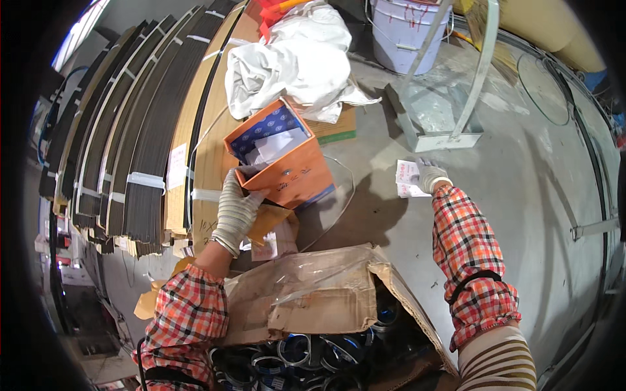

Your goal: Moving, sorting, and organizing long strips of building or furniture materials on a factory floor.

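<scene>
My left hand (233,212), in a striped knit glove, is closed on the near left edge of an orange box (297,174). The box is tilted with its mouth up, showing a dark blue patterned lining and folded white paper (277,144) inside. Out to the right, my gloved right hand (432,176) grips a few white paper slips (408,177) with reddish print. Below the hands stands an open cardboard carton (313,293) holding several dark ring-shaped parts (295,350) with blue and silver edges. Its near side is cut off by the frame.
Strapped stacks of flat cardboard (147,140) fill the left. White cloth (293,62) lies heaped behind the orange box. A metal dustpan (433,124) with a tall handle and a stained white bucket (407,32) stand at the back. More printed papers (277,242) lie beside the carton.
</scene>
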`<state>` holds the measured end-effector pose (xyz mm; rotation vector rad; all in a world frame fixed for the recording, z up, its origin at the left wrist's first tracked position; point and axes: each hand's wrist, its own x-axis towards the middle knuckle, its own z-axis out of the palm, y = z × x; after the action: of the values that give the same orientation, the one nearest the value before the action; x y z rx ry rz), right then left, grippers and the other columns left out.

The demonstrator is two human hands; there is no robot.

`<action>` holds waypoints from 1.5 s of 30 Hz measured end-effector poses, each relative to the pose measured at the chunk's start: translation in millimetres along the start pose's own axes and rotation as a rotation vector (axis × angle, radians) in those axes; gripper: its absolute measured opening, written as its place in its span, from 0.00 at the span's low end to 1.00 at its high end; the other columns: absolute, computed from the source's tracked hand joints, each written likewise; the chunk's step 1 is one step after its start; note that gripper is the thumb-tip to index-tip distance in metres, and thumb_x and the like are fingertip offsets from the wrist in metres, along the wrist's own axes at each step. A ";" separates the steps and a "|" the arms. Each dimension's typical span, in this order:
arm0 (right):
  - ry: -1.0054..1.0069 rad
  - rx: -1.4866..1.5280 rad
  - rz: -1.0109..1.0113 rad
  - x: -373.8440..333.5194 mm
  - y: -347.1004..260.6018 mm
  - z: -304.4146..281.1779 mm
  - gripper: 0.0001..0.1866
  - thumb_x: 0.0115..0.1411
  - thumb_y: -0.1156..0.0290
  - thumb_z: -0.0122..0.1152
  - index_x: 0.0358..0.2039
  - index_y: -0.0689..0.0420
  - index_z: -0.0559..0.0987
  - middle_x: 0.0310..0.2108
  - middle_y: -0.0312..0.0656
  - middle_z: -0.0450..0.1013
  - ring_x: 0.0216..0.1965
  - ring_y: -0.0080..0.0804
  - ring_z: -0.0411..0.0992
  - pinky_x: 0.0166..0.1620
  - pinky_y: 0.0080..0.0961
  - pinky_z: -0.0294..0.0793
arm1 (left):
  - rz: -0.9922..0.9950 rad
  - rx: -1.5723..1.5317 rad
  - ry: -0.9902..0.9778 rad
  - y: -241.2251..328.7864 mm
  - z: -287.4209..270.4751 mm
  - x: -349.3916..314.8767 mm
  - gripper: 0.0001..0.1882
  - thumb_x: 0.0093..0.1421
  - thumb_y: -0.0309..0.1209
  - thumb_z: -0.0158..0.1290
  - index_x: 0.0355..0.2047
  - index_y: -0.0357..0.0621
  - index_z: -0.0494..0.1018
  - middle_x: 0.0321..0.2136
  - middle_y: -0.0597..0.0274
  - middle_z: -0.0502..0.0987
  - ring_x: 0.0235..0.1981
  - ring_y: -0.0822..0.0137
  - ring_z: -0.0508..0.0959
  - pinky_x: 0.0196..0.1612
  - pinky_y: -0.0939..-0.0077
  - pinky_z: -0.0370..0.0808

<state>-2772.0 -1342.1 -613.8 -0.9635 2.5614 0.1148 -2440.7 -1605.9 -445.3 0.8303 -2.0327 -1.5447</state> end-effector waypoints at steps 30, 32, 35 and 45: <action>0.374 1.199 -0.450 -119.9 -78.6 -85.6 0.17 0.50 0.76 0.63 0.42 0.63 0.74 0.34 0.39 0.75 0.33 0.25 0.73 0.36 0.24 0.76 | 0.151 0.353 0.091 33.0 -13.2 -14.6 0.45 0.47 0.14 0.50 0.63 0.46 0.43 0.56 0.46 0.57 0.52 0.55 0.65 0.53 0.70 0.66; 0.445 1.519 -0.427 -142.5 -134.8 -182.2 0.21 0.49 0.74 0.64 0.44 0.63 0.72 0.37 0.42 0.75 0.34 0.26 0.73 0.37 0.22 0.74 | 0.189 0.282 0.032 28.8 -26.6 -23.0 0.44 0.47 0.14 0.51 0.63 0.48 0.45 0.54 0.47 0.58 0.48 0.58 0.68 0.49 0.72 0.68; 0.601 0.981 -0.736 -114.8 -180.7 -248.9 0.25 0.48 0.72 0.65 0.46 0.65 0.69 0.39 0.42 0.73 0.38 0.25 0.72 0.41 0.21 0.72 | 0.230 0.148 0.084 30.5 -61.8 -38.2 0.44 0.46 0.14 0.52 0.63 0.50 0.48 0.52 0.50 0.61 0.39 0.67 0.69 0.43 0.79 0.69; 0.322 -0.401 -0.589 -34.1 -259.8 -234.3 0.27 0.41 0.66 0.66 0.44 0.62 0.71 0.40 0.53 0.72 0.42 0.48 0.71 0.43 0.36 0.71 | -0.184 -0.016 0.151 13.4 -150.0 -81.2 0.37 0.52 0.25 0.55 0.60 0.39 0.49 0.55 0.49 0.59 0.51 0.63 0.64 0.49 0.73 0.67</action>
<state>-2659.5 -1568.3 -369.3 -1.9895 2.4463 0.3343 -2284.3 -1650.2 -391.7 1.1194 -1.8775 -1.5411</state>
